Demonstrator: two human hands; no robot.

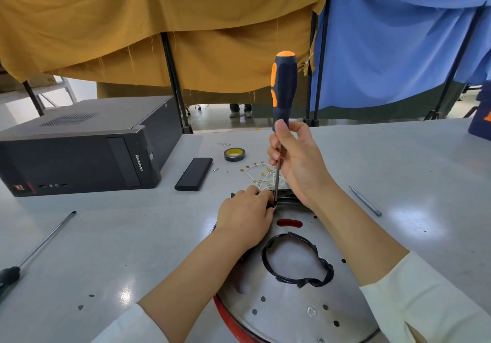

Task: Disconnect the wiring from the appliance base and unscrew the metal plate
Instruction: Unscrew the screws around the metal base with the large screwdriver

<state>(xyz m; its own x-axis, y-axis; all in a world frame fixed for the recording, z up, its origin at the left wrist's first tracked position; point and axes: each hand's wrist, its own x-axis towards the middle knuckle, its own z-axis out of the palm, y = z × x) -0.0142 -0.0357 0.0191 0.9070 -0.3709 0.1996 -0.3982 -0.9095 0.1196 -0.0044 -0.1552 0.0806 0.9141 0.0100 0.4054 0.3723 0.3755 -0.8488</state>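
Observation:
The round metal plate [297,308] of the red-rimmed appliance base lies upside down at the table's near edge, with a loop of black-taped wiring [322,276] on it. My right hand [297,156] grips the shaft of a black-and-orange screwdriver [283,87], held upright with its tip at the base's far rim. My left hand [244,217] rests on the far left of the base, its fingers pinching a small black part beside the screwdriver tip. White wires with brass terminals [259,173] lie just beyond the base.
A black desktop computer case [79,146] lies at the left. A black flat box [194,173], a roll of tape [235,154] and loose screws [215,169] sit mid-table. A second screwdriver [39,247] lies at the left, a thin metal bit [365,200] at the right.

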